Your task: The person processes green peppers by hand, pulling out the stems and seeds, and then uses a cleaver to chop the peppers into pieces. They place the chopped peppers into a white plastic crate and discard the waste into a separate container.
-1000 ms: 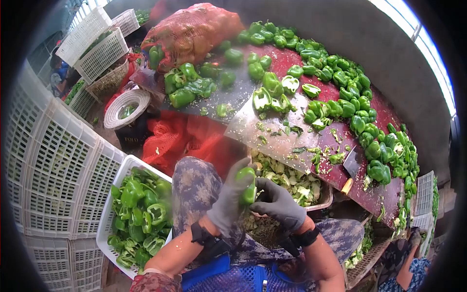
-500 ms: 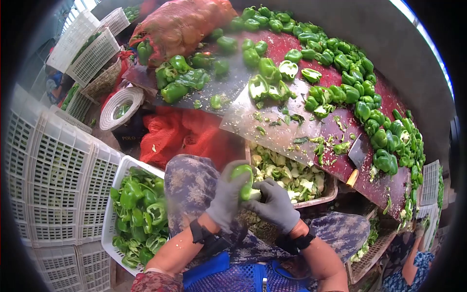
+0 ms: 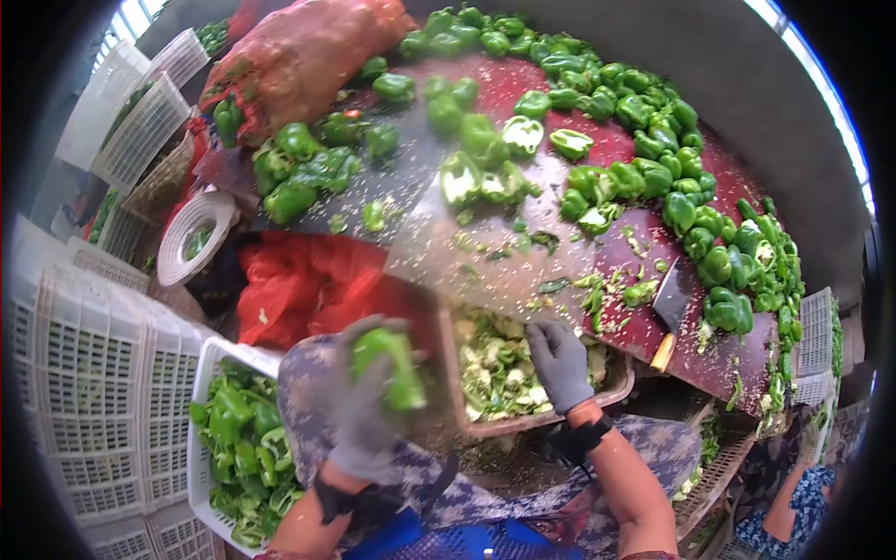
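My left hand (image 3: 362, 415), in a grey glove and smeared by motion, grips a green bell pepper (image 3: 392, 369) above my left knee. My right hand (image 3: 562, 366), gloved in grey too, is over the tray (image 3: 513, 427) of pale pepper cores and scraps (image 3: 493, 369). Its fingers are stretched out, and I see nothing held in them. To the left of my knee, a white crate (image 3: 207, 373) holds green pepper pieces (image 3: 241, 420).
Many whole peppers (image 3: 644, 112) line the far edge of the seed-strewn work surface (image 3: 448, 229). A knife (image 3: 672, 294) with a wooden handle lies on the right. Red mesh sacks (image 3: 303, 280) and stacked crates (image 3: 93, 373) stand left. Another person's arm (image 3: 793, 490) shows lower right.
My hands have come apart. The left hand moved left with the pepper, toward the white crate. The right hand let go of the pepper's pale core end and moved over the tray.
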Motion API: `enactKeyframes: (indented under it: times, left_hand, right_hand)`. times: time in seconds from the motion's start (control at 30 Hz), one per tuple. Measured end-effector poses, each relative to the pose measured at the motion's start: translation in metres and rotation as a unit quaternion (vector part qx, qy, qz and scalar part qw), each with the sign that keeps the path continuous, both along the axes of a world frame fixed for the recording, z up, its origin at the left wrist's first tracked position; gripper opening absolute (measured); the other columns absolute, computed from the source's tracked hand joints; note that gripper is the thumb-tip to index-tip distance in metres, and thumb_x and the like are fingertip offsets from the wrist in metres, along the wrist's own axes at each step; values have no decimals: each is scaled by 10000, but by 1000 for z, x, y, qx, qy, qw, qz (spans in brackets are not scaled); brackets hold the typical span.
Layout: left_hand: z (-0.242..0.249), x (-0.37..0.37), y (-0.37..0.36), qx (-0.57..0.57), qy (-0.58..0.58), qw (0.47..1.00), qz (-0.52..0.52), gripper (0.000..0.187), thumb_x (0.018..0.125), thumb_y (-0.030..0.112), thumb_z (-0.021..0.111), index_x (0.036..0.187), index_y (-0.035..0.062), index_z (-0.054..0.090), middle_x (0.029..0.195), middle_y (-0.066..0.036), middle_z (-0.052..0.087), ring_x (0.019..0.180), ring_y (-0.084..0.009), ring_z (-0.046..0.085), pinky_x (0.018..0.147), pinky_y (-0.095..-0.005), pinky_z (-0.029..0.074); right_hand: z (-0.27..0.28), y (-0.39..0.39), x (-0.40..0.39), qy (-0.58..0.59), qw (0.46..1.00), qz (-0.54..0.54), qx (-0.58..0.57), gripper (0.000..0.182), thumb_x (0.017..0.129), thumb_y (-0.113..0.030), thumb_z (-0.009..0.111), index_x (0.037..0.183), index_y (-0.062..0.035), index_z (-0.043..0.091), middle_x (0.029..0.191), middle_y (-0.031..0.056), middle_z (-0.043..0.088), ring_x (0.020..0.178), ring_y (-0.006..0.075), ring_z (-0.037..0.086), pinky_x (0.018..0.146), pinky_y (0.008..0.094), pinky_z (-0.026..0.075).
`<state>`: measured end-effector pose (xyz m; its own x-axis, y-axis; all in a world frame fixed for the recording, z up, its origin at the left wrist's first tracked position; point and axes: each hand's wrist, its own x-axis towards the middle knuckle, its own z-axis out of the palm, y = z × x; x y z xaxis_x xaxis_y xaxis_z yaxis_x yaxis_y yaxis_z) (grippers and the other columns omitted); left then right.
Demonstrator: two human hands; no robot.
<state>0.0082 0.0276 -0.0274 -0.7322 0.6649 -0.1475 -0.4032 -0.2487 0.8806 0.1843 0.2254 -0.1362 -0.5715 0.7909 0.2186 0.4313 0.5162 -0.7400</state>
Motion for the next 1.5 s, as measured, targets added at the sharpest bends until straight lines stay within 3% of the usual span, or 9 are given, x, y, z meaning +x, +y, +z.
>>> enactKeyframes:
  times: [0.23, 0.4, 0.63, 0.97, 1.07, 1.17, 1.27, 1.37, 1.5]
  left_hand:
    - [28, -95, -120, -244, 382, 836, 310, 485, 932, 282, 625, 1309, -7, 530, 1282, -122, 557, 1180, -239, 531, 1049, -384, 436]
    - [-47, -156, -260, -577, 493, 608, 236, 545, 901, 110, 637, 1404, -18, 470, 1379, -167, 510, 1340, -279, 443, 1153, -380, 310]
    - [-13, -90, -154, -425, 422, 782, 174, 568, 867, 51, 653, 1405, 18, 474, 1438, -154, 484, 1330, -288, 470, 1122, -427, 367]
    - [20, 6, -28, -171, 478, 854, -115, 462, 866, 50, 671, 1316, 58, 565, 1392, -122, 537, 1230, -219, 555, 1013, -325, 464]
    - [-32, 19, 1, -131, 178, 955, -198, 494, 944, 137, 634, 1409, 74, 481, 1370, -102, 562, 1221, -210, 560, 1012, -331, 468]
    - [-27, 24, 30, -87, -100, 976, -172, 525, 1017, 253, 553, 1484, 87, 381, 1365, -96, 571, 1210, -211, 566, 1017, -344, 471]
    - [-40, 32, 25, 45, -136, 968, -207, 540, 1033, 310, 511, 1501, 94, 353, 1396, -108, 547, 1217, -227, 562, 1016, -366, 482]
    - [-21, 41, 17, 11, -175, 973, -152, 514, 1034, 312, 489, 1450, 27, 391, 1288, -159, 577, 1166, -233, 575, 984, -365, 491]
    - [-15, 40, 2, -4, -82, 982, -169, 453, 1025, 273, 490, 1400, 22, 445, 1232, -141, 593, 1125, -219, 587, 992, -342, 476]
  right_hand:
    - [3, 141, -37, -23, 964, -101, 243, 235, 907, -213, 662, 1100, -78, 648, 1050, 151, 661, 929, 376, 649, 823, 458, 524]
    - [14, 214, -48, -289, 938, -163, 105, 369, 852, -263, 706, 1160, -77, 622, 1135, 193, 662, 1031, 399, 648, 891, 472, 524]
    - [10, 207, -37, -314, 939, -141, 14, 427, 801, -274, 730, 1142, -40, 622, 1083, 223, 694, 1025, 392, 668, 897, 460, 526]
    - [-8, 145, -12, 6, 973, -97, -209, 407, 777, -236, 790, 1128, -47, 709, 1006, 161, 742, 859, 240, 710, 788, 349, 547]
    - [47, 55, -22, -37, 983, 65, -166, 364, 795, -220, 795, 1089, -34, 687, 940, 84, 721, 814, 128, 655, 775, 290, 544]
    - [93, -27, -23, -71, 970, 226, 59, 355, 737, -203, 810, 1041, -97, 662, 906, 134, 635, 828, 319, 642, 745, 375, 532]
    - [113, -63, -23, 12, 945, 328, -12, 386, 754, -185, 813, 1079, -54, 651, 930, 80, 644, 828, 238, 648, 778, 341, 524]
    - [117, -74, -21, 44, 849, 306, -427, 339, 796, -149, 805, 1060, -10, 645, 967, 19, 640, 866, 130, 622, 796, 310, 515]
    - [123, -87, -25, -4, 852, 269, -448, 273, 791, -153, 840, 920, -19, 641, 811, -68, 567, 738, 31, 489, 638, 233, 432]
